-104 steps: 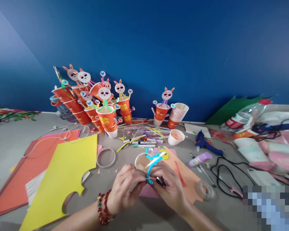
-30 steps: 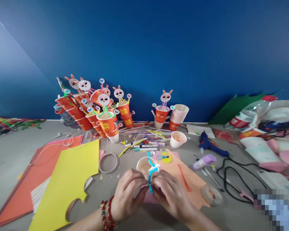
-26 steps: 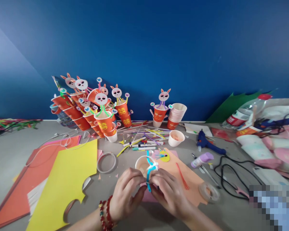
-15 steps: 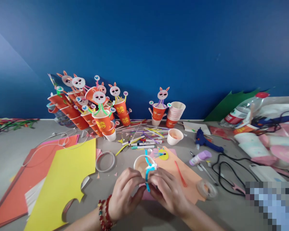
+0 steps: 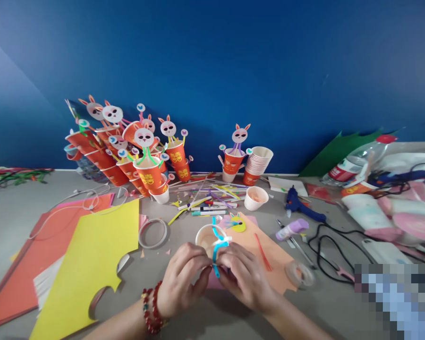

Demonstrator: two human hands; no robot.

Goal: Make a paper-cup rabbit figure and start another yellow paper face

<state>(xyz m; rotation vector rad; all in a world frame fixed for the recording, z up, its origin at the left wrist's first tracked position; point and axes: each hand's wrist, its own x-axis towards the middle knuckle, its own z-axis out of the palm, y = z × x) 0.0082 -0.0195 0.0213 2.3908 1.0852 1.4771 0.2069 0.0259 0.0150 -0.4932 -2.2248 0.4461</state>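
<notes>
Left hand (image 5: pixel 184 278) and right hand (image 5: pixel 242 278), fingertips pinched shut on blue pipe cleaner (image 5: pixel 216 252), held upright just before white paper cup (image 5: pixel 197 236). Possibly white strand wound round; liable to unravel under slackened pinch.

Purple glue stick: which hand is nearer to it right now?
Right. The right hand lies left of the glue stick, closer to the camera; the left hand is farther left, past the blue pipe cleaner.

A grey table (image 5: pixel 17 222) carried yellow card (image 5: pixel 88 264) left of the fingers (image 5: pixel 191 252). Just beyond them lay markers (image 5: pixel 208 212); a glue gun (image 5: pixel 302 208) lay farther right.
</notes>
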